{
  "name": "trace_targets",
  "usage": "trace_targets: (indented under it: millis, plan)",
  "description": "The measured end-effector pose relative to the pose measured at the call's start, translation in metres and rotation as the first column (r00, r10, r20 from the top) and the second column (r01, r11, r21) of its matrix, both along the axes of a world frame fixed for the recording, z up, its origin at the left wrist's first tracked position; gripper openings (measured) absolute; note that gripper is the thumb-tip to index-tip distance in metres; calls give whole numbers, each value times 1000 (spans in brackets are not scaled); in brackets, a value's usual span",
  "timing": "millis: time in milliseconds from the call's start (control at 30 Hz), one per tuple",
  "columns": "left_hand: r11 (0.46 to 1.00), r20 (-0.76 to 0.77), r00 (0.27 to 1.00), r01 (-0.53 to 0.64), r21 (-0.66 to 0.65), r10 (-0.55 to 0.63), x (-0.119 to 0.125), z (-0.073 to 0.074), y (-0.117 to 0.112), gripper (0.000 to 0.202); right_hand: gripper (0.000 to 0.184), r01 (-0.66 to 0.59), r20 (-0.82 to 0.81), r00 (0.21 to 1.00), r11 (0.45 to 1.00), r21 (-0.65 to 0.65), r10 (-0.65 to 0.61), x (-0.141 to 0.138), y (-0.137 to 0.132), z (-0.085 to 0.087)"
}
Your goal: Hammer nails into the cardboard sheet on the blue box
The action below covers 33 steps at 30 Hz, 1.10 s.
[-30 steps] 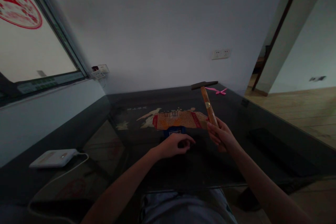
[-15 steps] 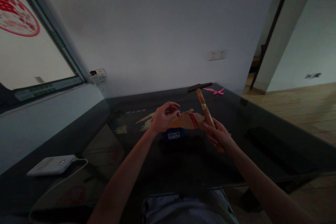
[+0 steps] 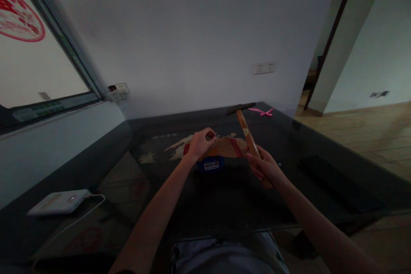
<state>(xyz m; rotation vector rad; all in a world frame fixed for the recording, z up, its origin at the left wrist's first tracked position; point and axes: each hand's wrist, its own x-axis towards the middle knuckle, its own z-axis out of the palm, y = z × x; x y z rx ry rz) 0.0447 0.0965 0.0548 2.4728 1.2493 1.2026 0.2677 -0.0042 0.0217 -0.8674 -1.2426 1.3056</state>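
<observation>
White device (image 3: 59,203): on the tabletop (image 3: 237,209), cable attached;
Left hand (image 3: 199,143): fingertips curled at the patterned strip (image 3: 228,147), near the blue container (image 3: 211,165); cannot tell whether gripping;
Right hand (image 3: 263,166): clamped on the raised hammer (image 3: 247,132), head uppermost.

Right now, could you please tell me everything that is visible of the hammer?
The hammer has a long, dark, metallic-looking head set crosswise on a brown handle that looks wooden, with a small pale mark below the head. The right hand's grip wraps the lower handle, whose end shows beneath. The hammer slants, head up and left, above the black table. Finer detail is too dim to tell.
</observation>
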Motion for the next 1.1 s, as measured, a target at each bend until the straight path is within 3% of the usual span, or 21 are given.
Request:
trace_targets:
  millis: [267,367,500,600,700,900,1100]
  plan:
    - [999,15,1000,-2,-34,2,0,-3,2,7,32,-4,57,998,1000,20,3,-2,-1,-2]
    - [999,23,1000,4,-46,-3,0,-4,3,7,32,18,144,989,1000,24,-21,-1,-2,5]
    - [998,17,1000,2,-57,-1,0,-4,4,9,33,5,346,938,999,54,-23,10,-9,36]
    - [998,13,1000,0,-70,1,0,-5,5,11,34,-26,531,848,997,70,-15,22,-16,66]
    - [994,12,1000,-24,-103,25,0,-7,6,12,35,-74,646,763,997,37,33,32,-23,83]
    - [988,-12,997,-73,-134,72,0,-7,6,14,27,-82,753,648,994,-77,113,34,-34,80]
    - [988,-32,997,-79,-132,75,0,-6,3,15,23,-10,774,633,1000,-15,17,28,-42,86]
